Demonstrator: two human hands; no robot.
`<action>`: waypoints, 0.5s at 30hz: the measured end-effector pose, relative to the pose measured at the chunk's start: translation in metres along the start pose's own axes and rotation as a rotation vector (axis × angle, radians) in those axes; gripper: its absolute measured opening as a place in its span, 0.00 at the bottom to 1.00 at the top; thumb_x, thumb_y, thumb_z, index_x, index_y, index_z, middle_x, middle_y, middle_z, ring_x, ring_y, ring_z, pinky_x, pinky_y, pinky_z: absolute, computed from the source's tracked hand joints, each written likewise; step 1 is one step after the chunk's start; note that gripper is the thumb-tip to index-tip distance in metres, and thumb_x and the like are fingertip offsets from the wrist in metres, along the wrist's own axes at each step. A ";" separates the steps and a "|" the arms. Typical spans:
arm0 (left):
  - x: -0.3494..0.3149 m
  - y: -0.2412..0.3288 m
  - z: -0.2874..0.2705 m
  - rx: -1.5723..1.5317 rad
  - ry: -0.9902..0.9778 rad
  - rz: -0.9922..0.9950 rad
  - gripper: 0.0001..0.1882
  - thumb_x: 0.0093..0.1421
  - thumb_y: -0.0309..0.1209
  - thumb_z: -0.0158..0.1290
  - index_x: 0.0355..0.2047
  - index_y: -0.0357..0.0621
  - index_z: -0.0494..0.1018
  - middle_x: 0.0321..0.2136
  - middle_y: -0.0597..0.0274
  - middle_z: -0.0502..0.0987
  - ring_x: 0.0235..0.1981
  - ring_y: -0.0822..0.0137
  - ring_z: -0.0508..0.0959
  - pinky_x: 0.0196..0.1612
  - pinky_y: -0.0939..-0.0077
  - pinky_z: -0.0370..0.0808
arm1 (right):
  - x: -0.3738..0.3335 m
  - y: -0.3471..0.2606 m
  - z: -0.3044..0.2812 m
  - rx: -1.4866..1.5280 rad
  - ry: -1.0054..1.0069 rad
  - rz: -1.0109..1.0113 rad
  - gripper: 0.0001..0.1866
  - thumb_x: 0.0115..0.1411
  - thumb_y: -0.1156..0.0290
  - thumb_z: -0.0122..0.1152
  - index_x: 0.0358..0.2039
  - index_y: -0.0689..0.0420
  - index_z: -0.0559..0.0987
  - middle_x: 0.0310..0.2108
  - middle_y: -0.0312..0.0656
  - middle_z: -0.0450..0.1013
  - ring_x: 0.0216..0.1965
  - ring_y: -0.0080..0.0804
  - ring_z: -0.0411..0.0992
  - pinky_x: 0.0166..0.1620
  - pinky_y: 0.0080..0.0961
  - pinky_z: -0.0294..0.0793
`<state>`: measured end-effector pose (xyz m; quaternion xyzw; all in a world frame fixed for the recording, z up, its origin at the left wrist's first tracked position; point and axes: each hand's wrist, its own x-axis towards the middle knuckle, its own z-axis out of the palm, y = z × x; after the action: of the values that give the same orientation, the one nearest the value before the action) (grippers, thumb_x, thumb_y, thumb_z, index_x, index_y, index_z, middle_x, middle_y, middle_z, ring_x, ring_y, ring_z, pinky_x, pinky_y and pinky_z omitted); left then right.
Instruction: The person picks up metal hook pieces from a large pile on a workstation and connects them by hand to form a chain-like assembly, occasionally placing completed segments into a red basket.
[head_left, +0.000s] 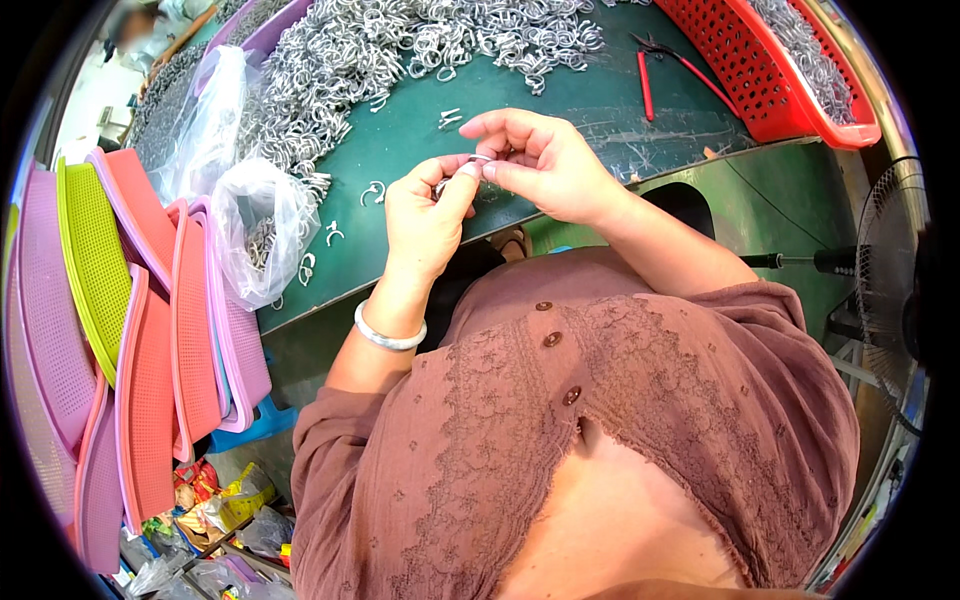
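My left hand [425, 215] and my right hand [545, 165] meet over the near edge of a dark green table [560, 105]. Together they pinch one small silver metal ring clip [472, 166] between fingertips and thumbs. A white bangle [385, 335] circles my left wrist. A big heap of the same silver clips [400, 50] lies on the table beyond my hands. A few loose clips [372, 190] lie on the table just left of my left hand.
A red plastic basket [760, 65] with clips stands at the back right, red-handled pliers [655, 70] beside it. Clear plastic bags [262, 230] of clips sit at the table's left. Stacked pink, orange and green trays [130, 330] lean on the left. A fan [890, 280] stands right.
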<state>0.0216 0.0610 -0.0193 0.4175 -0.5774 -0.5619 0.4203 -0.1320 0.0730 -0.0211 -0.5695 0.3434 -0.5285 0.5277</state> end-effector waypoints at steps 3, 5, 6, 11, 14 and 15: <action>0.000 0.000 -0.003 0.034 -0.017 -0.016 0.09 0.53 0.28 0.49 0.31 0.35 0.72 0.19 0.66 0.72 0.16 0.81 0.66 0.18 0.90 0.61 | -0.001 0.000 0.000 -0.073 -0.026 -0.023 0.16 0.51 0.82 0.50 0.43 0.62 0.68 0.29 0.35 0.69 0.31 0.15 0.65 0.36 0.13 0.66; 0.000 0.000 -0.004 0.008 -0.023 -0.026 0.09 0.54 0.28 0.48 0.31 0.35 0.72 0.19 0.66 0.72 0.15 0.80 0.66 0.18 0.90 0.61 | -0.001 0.001 0.000 -0.097 -0.036 -0.031 0.16 0.51 0.82 0.50 0.43 0.62 0.68 0.29 0.34 0.69 0.30 0.15 0.65 0.36 0.13 0.66; 0.000 -0.001 -0.005 -0.006 -0.027 -0.031 0.09 0.54 0.28 0.48 0.31 0.35 0.72 0.19 0.66 0.72 0.15 0.80 0.66 0.18 0.90 0.61 | -0.001 0.001 -0.001 -0.110 -0.039 -0.032 0.16 0.51 0.82 0.50 0.43 0.62 0.68 0.29 0.34 0.69 0.30 0.15 0.65 0.35 0.13 0.66; 0.000 0.002 -0.005 -0.031 -0.034 -0.057 0.10 0.53 0.27 0.49 0.31 0.32 0.72 0.19 0.66 0.72 0.16 0.80 0.67 0.20 0.88 0.65 | -0.001 0.000 -0.001 -0.137 -0.042 -0.040 0.17 0.51 0.82 0.50 0.43 0.62 0.68 0.28 0.33 0.68 0.30 0.15 0.65 0.35 0.13 0.66; 0.000 0.001 -0.005 -0.057 -0.039 -0.054 0.10 0.53 0.27 0.48 0.32 0.32 0.72 0.19 0.66 0.72 0.16 0.80 0.67 0.20 0.88 0.65 | -0.001 0.000 -0.001 -0.137 -0.040 -0.032 0.17 0.51 0.83 0.50 0.43 0.62 0.68 0.28 0.34 0.68 0.30 0.15 0.65 0.35 0.13 0.66; -0.001 0.002 -0.005 -0.065 -0.040 -0.052 0.10 0.53 0.27 0.48 0.32 0.32 0.72 0.19 0.66 0.72 0.16 0.80 0.67 0.20 0.88 0.65 | -0.001 -0.001 -0.001 -0.137 -0.041 -0.027 0.17 0.51 0.83 0.50 0.43 0.62 0.68 0.28 0.34 0.68 0.30 0.15 0.65 0.35 0.13 0.66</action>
<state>0.0267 0.0600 -0.0177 0.4071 -0.5561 -0.5993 0.4072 -0.1337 0.0736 -0.0206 -0.6196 0.3599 -0.4992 0.4872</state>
